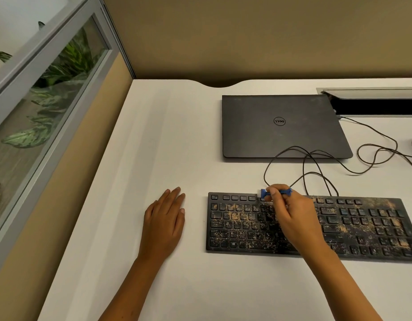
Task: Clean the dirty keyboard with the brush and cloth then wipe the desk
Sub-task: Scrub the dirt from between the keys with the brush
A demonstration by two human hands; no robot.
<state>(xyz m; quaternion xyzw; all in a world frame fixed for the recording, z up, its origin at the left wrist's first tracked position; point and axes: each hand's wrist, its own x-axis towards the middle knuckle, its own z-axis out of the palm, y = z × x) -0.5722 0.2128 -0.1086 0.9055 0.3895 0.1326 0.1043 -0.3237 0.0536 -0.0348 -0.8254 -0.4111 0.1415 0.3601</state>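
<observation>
Keyboard (374, 224), black, lies on the white desk (172, 140) at lower right of the head view, long side roughly parallel to the near desk edge, keys speckled with tan crumbs and dust, thickest across the left letter block and toward the right end. Right hand (295, 218) reaches in from the lower right, forearm crossing over the keyboard's near edge, wrist above the middle keys, fingers curled and pinching the blue brush (275, 193). Brush lies nearly horizontal over the top function-key row, its whitish bristle end pointing left at the keyboard's far edge; can't tell whether bristles touch the keys. Left hand (165, 224) lies palm-down on bare desk just left of the keyboard, apart from it, fingers straight and close together, pointing away from the person, forearm coming in from the bottom edge. Closed dark laptop (283, 125) sits beyond the keyboard, well apart from it. Thin black cable (304, 163) loops on the desk between laptop and keyboard and trails off to the right. Cable slot (374, 104) opens in the desk at far right. Glass partition (49, 96) with green leaves behind it runs along the left side.
</observation>
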